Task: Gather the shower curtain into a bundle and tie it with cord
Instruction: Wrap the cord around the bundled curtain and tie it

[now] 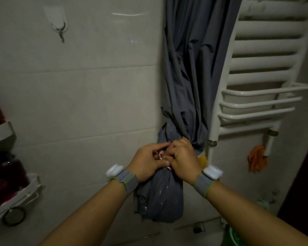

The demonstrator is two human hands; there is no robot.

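We are working both hands at the waist of the bundle: our left hand [148, 161] is curling its fingers [160, 145] around a loop of pink-and-white cord [160, 155], and our right hand [182, 158] is pinching the same cord with its fingertips [168, 158] just beside the left thumb, so neither hand is slack. We are keeping the hands this close, we judge, to hold tension while the knot is being formed; whether it is already cinched we cannot tell, since the fingers are covering it. Directly under and behind our fingers the grey shower curtain [185, 82] is hanging gathered, bulging below our knuckles and narrowing where the cord is crossing it. Grey wristbands [129, 181] with white pods are sitting on both forearms. Beyond the right fingers a white towel radiator [263, 68] is standing against the wall, an orange cloth [257, 158] dangling near its foot. Far above the left fingers a metal wall hook [58, 27] is hanging unused.
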